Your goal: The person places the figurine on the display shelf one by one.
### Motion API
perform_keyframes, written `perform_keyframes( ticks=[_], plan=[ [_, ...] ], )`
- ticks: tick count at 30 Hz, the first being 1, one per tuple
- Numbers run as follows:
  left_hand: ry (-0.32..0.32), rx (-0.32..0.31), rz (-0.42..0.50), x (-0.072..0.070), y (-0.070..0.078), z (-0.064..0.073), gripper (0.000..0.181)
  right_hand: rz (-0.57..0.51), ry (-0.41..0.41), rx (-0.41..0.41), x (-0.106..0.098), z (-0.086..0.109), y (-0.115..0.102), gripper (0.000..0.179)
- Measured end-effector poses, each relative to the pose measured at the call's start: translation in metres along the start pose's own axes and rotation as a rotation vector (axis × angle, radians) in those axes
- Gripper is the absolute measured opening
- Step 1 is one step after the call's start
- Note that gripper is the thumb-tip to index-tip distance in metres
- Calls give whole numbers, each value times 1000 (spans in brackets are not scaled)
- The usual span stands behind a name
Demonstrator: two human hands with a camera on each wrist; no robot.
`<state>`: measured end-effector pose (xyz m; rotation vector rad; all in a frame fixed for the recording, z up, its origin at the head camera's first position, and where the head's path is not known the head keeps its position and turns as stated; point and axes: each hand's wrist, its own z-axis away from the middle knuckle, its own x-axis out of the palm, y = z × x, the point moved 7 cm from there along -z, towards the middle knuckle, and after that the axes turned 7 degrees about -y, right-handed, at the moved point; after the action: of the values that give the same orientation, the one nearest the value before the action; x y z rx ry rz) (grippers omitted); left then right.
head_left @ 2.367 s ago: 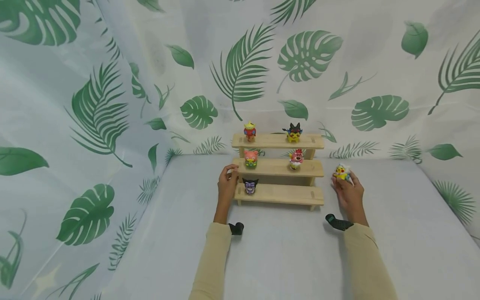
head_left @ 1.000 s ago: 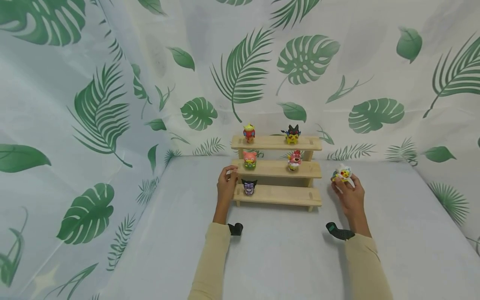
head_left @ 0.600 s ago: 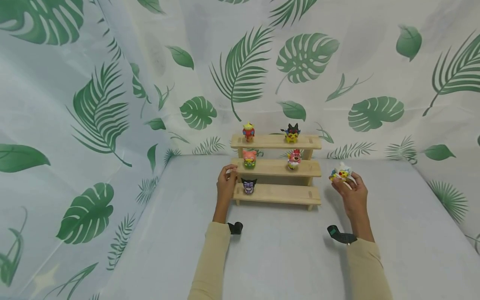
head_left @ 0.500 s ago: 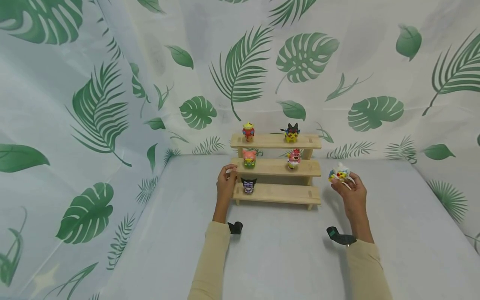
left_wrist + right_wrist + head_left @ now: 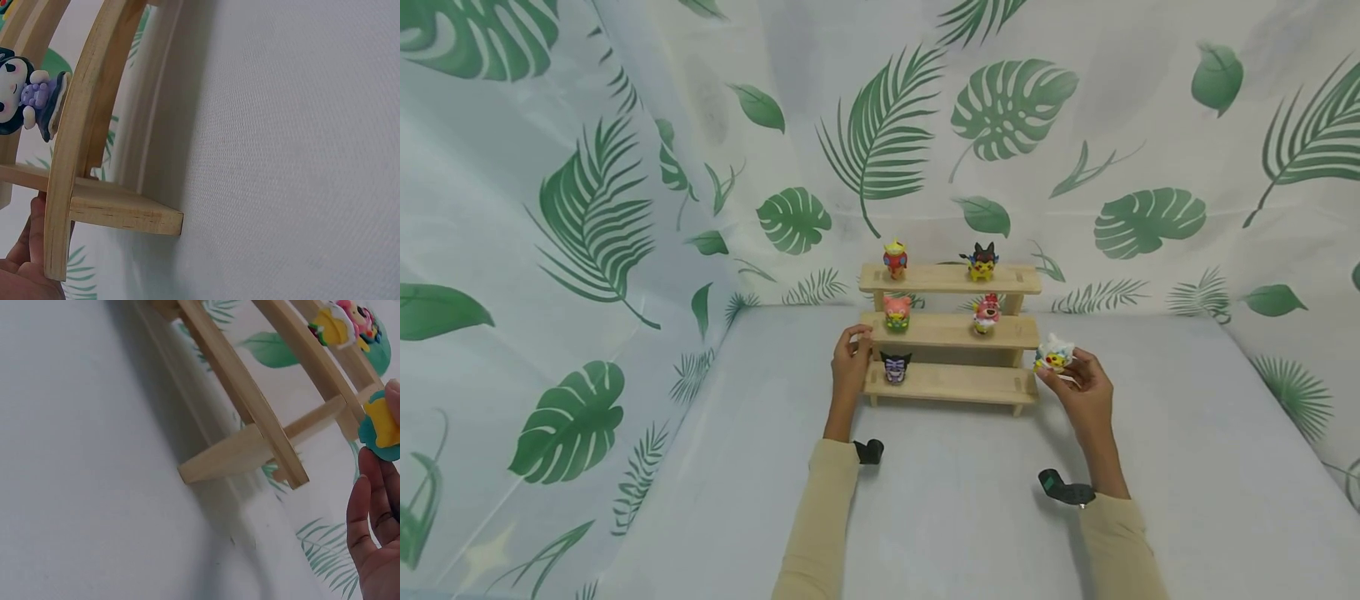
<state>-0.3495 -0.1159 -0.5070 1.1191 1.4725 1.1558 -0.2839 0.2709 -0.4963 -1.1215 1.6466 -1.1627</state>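
Observation:
A three-tier wooden display shelf (image 5: 955, 383) stands on the white-covered table. My left hand (image 5: 851, 364) holds its left side near the middle tier; in the left wrist view, fingers (image 5: 36, 232) are partly hidden behind the lowest board. Between thumb and fingers, my right hand (image 5: 1090, 396) pinches a small yellow figurine (image 5: 1055, 355) with a white hood, raised just off the shelf's right end. The right wrist view shows the figurine's yellow and teal underside (image 5: 381, 428). On the bottom tier's left sits a purple-and-black figurine (image 5: 895, 367); the right part of that tier is bare.
The middle tier bears a pink-and-green figurine (image 5: 897, 314) and a pink-and-red one (image 5: 986, 314). Up top are a red-and-yellow figurine (image 5: 895, 260) and a yellow one with a black hood (image 5: 982, 262). A leaf-printed curtain (image 5: 910, 167) hangs behind.
My right hand has lifted the yellow-and-white figurine, turned it, and carried it left to the shelf's right end. The left hand has stayed at the shelf's left side.

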Motion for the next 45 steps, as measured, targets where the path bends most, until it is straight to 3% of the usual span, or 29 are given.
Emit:
perform_keyframes(
  ticks=[9,16,24,28,30,37,45],
  plan=[
    [-7,-10,7,1,0,2,23,113,-57,-19,18,6,-11,54],
    [3,-6,-3,0,1,0,20,167,-129,-154,37,17,-44,50],
    [0,-10,-4,-1,1,0,21,181,-188,-198,52,11,-14,53],
    [0,-15,3,0,1,1,21,195,-207,-197,59,12,-9,54],
    [3,-14,1,0,1,1,20,196,-205,-190,62,13,-11,54],
    [9,-9,-13,0,2,0,20,251,-234,-263,71,25,-46,50],
    [0,-14,-13,1,0,1,21,265,-249,-275,76,27,-50,50]
  ],
)
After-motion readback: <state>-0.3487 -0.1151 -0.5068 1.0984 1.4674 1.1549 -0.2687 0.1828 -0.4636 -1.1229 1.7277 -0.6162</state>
